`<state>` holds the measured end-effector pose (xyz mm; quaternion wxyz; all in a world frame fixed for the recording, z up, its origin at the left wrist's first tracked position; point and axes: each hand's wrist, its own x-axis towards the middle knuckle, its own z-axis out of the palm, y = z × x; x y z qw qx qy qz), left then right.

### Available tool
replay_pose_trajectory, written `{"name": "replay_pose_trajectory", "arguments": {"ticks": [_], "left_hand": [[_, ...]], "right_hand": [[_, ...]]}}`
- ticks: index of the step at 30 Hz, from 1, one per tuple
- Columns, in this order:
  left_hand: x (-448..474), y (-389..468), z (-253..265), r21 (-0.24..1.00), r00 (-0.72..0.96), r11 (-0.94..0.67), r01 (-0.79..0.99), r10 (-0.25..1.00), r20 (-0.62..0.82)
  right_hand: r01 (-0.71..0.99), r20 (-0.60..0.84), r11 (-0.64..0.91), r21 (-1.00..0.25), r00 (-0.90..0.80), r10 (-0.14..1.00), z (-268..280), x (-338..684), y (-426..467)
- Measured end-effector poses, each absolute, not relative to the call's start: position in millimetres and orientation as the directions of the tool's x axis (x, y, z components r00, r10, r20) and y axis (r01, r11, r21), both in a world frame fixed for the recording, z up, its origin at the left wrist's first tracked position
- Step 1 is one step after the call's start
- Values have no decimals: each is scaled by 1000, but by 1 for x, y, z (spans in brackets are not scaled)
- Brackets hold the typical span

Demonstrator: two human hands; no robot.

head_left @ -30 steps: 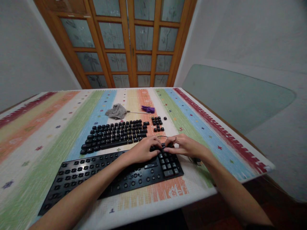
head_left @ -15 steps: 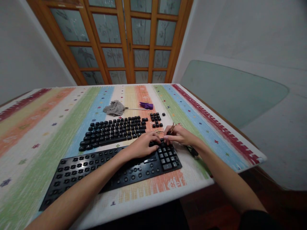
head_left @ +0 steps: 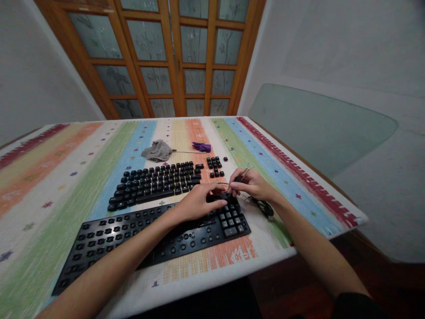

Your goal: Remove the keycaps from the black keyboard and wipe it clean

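A black keyboard [head_left: 195, 241] lies in front of me. Most of its left and middle is bare of keycaps, while grey-black number keys [head_left: 231, 220] still sit at its right end. My left hand [head_left: 201, 201] rests over the board's upper right, thumb and fingers curled in towards a small dark piece that I cannot make out clearly. Touching those fingertips, my right hand [head_left: 250, 184] pinches a thin wire tool [head_left: 246, 169], whose wire ends stick up above the fingers. Both hands meet just above the number keys.
Loose black keycaps [head_left: 156, 181] lie in rows behind the keyboard, with a smaller group [head_left: 215, 165] to their right. Farther back are a grey cloth [head_left: 157, 150], a thin rod [head_left: 186, 152] and a purple cloth [head_left: 201, 146]. A coiled black cable [head_left: 264, 207] lies beneath my right forearm.
My right hand has turned and its fingers have closed in on my left fingertips. The wire tool has tilted with it. My left thumb has shifted slightly right.
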<state>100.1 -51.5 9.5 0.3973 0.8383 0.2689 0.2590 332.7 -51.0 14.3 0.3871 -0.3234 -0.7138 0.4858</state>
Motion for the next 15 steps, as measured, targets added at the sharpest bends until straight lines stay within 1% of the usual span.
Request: {"name": "replay_pose_trajectory", "arguments": {"ticks": [3, 7, 11, 15], "left_hand": [[100, -51, 12, 886, 718, -432, 168, 669, 190], [98, -48, 16, 952, 718, -282, 117, 686, 115], [98, -47, 19, 991, 714, -117, 67, 699, 34], [100, -47, 20, 999, 723, -35, -13, 691, 33]], "right_hand": [[-10, 275, 308, -951, -483, 832, 16, 332, -52], [-55, 300, 314, -948, -489, 819, 21, 332, -55], [-73, 302, 307, -949, -491, 817, 24, 331, -59], [-97, 315, 309, -946, -504, 804, 23, 330, -60]]}}
